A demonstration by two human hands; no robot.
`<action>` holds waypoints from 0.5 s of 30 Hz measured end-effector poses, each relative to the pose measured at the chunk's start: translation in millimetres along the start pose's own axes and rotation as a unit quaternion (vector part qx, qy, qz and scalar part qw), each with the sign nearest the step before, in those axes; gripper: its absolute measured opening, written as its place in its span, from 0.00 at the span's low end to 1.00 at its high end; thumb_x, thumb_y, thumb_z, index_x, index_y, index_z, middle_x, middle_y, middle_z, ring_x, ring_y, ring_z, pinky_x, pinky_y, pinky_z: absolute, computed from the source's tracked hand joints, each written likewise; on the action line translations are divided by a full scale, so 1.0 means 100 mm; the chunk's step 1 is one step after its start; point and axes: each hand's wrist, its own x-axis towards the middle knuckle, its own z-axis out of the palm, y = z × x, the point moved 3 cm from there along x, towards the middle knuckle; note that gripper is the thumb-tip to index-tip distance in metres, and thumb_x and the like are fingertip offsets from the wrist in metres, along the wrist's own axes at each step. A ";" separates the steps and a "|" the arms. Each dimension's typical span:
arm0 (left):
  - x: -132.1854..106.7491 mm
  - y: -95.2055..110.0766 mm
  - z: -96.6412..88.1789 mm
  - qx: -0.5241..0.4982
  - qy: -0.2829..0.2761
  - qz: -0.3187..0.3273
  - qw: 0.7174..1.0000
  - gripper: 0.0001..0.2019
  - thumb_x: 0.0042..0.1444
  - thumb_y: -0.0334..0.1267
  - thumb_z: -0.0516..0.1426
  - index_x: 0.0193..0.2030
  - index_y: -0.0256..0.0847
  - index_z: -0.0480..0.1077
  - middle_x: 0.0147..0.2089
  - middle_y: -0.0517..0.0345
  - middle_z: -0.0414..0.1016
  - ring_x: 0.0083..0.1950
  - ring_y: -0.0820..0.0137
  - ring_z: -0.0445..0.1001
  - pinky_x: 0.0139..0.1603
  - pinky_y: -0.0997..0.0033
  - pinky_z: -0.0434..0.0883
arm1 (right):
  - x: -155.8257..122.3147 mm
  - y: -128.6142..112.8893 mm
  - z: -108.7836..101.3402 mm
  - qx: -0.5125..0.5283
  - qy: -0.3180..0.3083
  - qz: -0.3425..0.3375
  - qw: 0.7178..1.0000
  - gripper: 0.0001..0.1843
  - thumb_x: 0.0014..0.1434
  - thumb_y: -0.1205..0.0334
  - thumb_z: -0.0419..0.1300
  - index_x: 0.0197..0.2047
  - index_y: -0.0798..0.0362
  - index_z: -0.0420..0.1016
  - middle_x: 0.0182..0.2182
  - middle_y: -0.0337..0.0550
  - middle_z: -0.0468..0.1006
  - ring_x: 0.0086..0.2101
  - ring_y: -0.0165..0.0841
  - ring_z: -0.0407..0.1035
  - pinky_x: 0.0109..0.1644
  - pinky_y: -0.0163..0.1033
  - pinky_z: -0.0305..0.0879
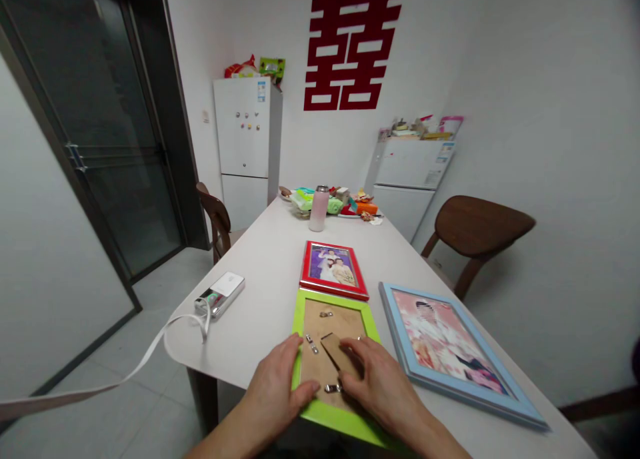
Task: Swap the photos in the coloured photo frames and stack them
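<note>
A lime-green picture frame (299, 319) lies face down at the near edge of the table, its brown backing board (345, 312) showing. Several small metal clips (312, 344) sit on that board. My left hand (275, 382) grips the frame's left side, thumb resting on the near left part of the back. Over the right half, my right hand (383, 382) is curled with thumb and index finger around the brown stand flap (334, 346). Another metal clip (332, 388) is beside the right thumb. The right hand covers part of the flap and the frame's right side.
Beyond lies a red-framed photo (334, 270); a larger blue-framed photo (450, 346) is at the right. A pink bottle (319, 209) stands before packets (350, 206). A white device (220, 294) with a strap (145, 359) is at the left. Chairs (480, 226) flank the table.
</note>
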 end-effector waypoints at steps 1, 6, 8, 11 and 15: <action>0.03 -0.02 -0.02 -0.031 0.009 -0.014 0.999 0.27 0.45 0.35 0.57 0.53 0.36 0.56 0.53 0.46 0.63 0.52 0.62 0.63 0.53 0.61 0.61 | 0.02 -0.01 -0.03 -0.001 0.003 0.006 1.000 0.21 0.42 0.64 0.53 0.42 0.56 0.68 0.36 0.47 0.70 0.39 0.37 0.63 0.45 0.39 0.57; 0.22 -0.02 -0.07 -0.286 0.046 -0.086 0.953 0.21 0.46 0.35 0.54 0.49 0.36 0.59 0.45 0.50 0.70 0.44 0.64 0.69 0.44 0.65 0.66 | 0.07 -0.20 -0.21 0.005 0.025 -0.008 1.000 0.17 0.42 0.63 0.54 0.38 0.54 0.71 0.33 0.45 0.70 0.37 0.36 0.64 0.43 0.38 0.58; 0.28 -0.02 -0.07 -0.385 0.040 -0.121 0.914 0.18 0.45 0.37 0.54 0.44 0.34 0.62 0.39 0.52 0.73 0.39 0.65 0.72 0.39 0.68 0.68 | 0.07 -0.32 -0.22 0.025 0.022 -0.028 0.999 0.16 0.42 0.62 0.54 0.38 0.53 0.71 0.33 0.45 0.70 0.37 0.36 0.64 0.43 0.38 0.58; 0.29 -0.09 -0.15 -0.428 0.026 -0.157 0.889 0.14 0.47 0.40 0.53 0.39 0.34 0.65 0.32 0.57 0.74 0.33 0.65 0.73 0.33 0.71 0.68 | 0.05 -0.37 -0.20 0.063 0.020 -0.052 0.996 0.17 0.46 0.59 0.53 0.40 0.52 0.70 0.36 0.46 0.70 0.38 0.35 0.64 0.42 0.38 0.60; 0.21 -0.40 -0.45 -0.409 0.042 -0.197 0.890 0.15 0.48 0.42 0.52 0.40 0.34 0.64 0.28 0.59 0.74 0.29 0.67 0.73 0.28 0.73 0.67 | 0.03 -0.04 -0.17 0.046 0.041 -0.021 0.998 0.20 0.50 0.57 0.49 0.44 0.54 0.67 0.39 0.48 0.70 0.37 0.37 0.65 0.41 0.40 0.61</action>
